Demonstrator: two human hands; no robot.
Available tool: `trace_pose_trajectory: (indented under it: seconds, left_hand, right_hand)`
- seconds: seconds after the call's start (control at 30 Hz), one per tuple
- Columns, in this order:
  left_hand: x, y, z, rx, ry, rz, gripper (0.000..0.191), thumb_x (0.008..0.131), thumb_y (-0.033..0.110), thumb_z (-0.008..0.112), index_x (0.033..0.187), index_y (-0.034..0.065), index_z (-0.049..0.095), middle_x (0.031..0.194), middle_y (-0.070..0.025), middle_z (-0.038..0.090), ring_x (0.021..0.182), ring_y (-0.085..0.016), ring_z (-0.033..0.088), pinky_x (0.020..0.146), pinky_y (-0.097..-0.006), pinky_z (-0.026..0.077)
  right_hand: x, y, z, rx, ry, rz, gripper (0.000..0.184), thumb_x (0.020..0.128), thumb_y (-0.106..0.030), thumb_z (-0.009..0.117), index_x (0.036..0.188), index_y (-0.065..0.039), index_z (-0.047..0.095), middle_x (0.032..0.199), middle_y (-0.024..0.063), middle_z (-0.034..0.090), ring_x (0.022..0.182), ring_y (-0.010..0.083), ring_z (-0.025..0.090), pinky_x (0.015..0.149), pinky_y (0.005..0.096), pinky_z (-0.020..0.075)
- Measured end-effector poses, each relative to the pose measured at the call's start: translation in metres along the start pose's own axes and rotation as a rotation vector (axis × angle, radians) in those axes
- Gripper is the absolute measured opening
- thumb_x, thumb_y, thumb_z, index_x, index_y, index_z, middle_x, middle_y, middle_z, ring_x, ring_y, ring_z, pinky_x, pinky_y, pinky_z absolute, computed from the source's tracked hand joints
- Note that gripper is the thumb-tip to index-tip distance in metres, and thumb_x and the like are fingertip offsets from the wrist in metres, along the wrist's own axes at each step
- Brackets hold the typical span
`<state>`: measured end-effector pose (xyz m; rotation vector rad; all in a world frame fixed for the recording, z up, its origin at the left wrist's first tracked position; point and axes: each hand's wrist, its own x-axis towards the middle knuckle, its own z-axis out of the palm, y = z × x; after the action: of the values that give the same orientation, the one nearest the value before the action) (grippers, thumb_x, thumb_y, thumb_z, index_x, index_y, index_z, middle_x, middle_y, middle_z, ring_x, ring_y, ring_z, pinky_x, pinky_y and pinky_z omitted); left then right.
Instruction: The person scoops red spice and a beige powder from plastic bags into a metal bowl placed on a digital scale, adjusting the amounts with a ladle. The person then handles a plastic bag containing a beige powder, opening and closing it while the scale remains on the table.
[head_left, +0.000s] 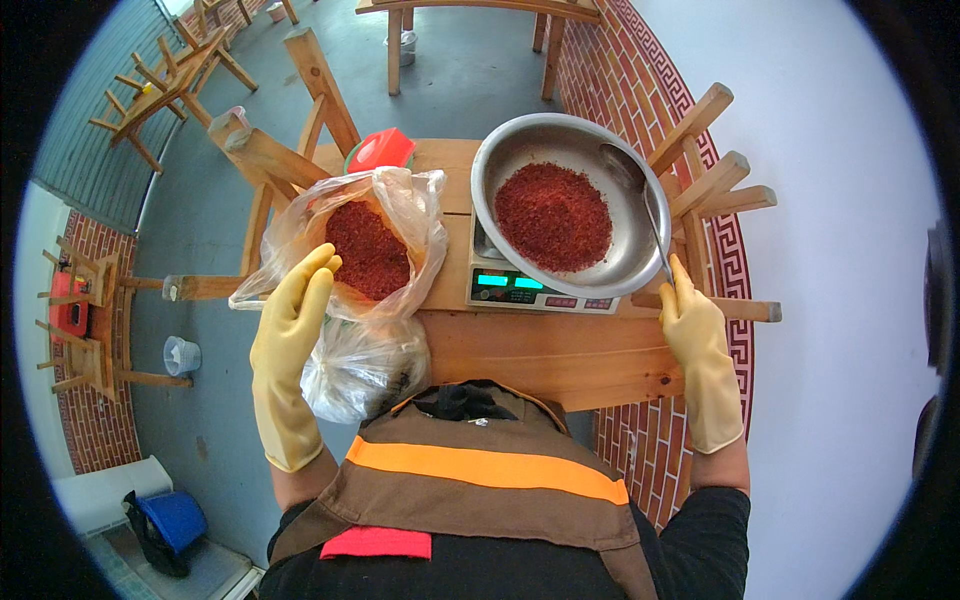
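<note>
A steel bowl (570, 124) with a mound of coarse red chili flakes (553, 217) stands on a digital scale (544, 291) whose display is lit. A metal ladle (622, 166) leans inside the bowl, its handle over the near right rim. My right hand (694, 330), in a cream rubber glove, grips the end of that handle. An open clear plastic bag (420, 195) of the same red flakes stands to the left. My left hand (292, 330), gloved alike, is raised at the bag's near left side with nothing in it; whether it touches the plastic I cannot tell.
Behind the open bag sits a red plastic object (382, 150). A second, closed plastic bag (367, 367) lies at the near left of the wooden table (547, 352). Upturned wooden stools (319, 90) flank both sides, their legs sticking up. A white wall (832, 300) rises at the right.
</note>
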<state>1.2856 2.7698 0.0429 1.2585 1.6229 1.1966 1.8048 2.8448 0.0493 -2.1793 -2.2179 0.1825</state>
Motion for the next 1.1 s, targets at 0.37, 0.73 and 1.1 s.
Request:
trace_pose_trajectory:
  seconds: [0.37, 0.73, 1.1]
  left_hand:
    - [-0.025, -0.010, -0.004, 0.038, 0.051, -0.024, 0.041, 0.113, 0.018, 0.064, 0.149, -0.0014, 0.065, 0.137, -0.0132, 0.076, 0.128, -0.017, 0.068, 0.111, -0.0306, 0.050]
    - [-0.043, -0.019, -0.017, 0.154, 0.044, -0.095, 0.042, 0.114, 0.020, 0.063, 0.150, -0.0029, 0.065, 0.125, -0.0115, 0.079, 0.118, -0.015, 0.071, 0.105, -0.0296, 0.053]
    - [-0.057, -0.042, -0.020, 0.359, 0.014, -0.112, 0.046, 0.112, 0.033, 0.064, 0.150, 0.0058, 0.067, 0.127, -0.0214, 0.079, 0.118, -0.031, 0.076, 0.101, -0.0380, 0.055]
  right_hand:
    - [-0.015, -0.045, -0.042, 0.806, -0.177, 0.335, 0.057, 0.110, -0.029, 0.058, 0.163, -0.009, 0.055, 0.077, 0.0079, 0.071, 0.055, 0.0092, 0.056, 0.059, 0.0275, 0.0481]
    - [-0.014, -0.064, -0.044, 0.981, -0.273, 0.198, 0.051, 0.111, -0.024, 0.059, 0.160, -0.010, 0.059, 0.079, 0.0066, 0.073, 0.056, 0.0071, 0.057, 0.053, 0.0242, 0.0433]
    - [-0.001, -0.239, 0.073, 0.182, -0.520, -0.577, 0.049, 0.112, -0.031, 0.055, 0.154, -0.005, 0.056, 0.107, 0.0308, 0.077, 0.100, 0.0479, 0.076, 0.088, 0.0560, 0.0604]
